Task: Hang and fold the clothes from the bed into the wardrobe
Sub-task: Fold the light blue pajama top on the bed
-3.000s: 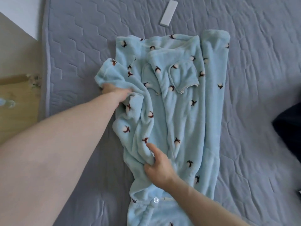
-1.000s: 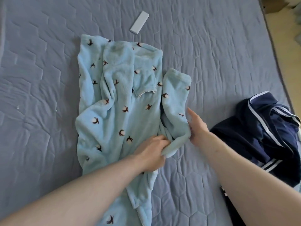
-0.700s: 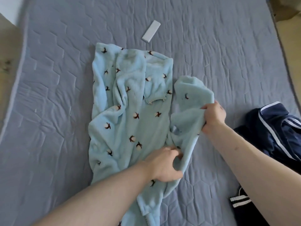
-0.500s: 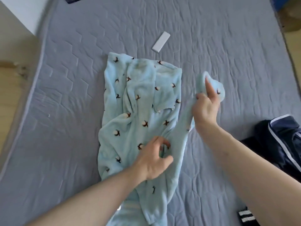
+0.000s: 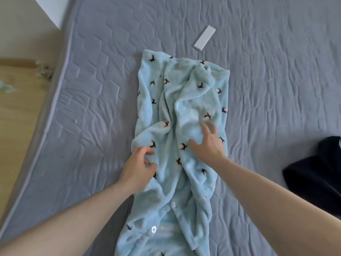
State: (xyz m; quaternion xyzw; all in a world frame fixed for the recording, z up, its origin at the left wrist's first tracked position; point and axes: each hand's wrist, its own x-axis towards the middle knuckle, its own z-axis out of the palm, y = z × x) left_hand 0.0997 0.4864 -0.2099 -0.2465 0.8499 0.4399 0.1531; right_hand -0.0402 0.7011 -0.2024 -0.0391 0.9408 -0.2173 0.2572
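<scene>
On the bed (image 5: 92, 108), both hands' fingers spread flat (left hand (image 5: 138, 167) looser, right hand (image 5: 208, 145)) on pale-blue fleece garment (image 5: 184, 100)

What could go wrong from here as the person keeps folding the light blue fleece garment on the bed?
The light blue fleece garment is bunched in deep ridges down its middle, so the fold may well come out lumpy or lopsided. The left hand touches only its left edge and the right hand lies flat on it, so layers could slide apart when lifted. The white flat object beside the top edge might get swept up.
</scene>
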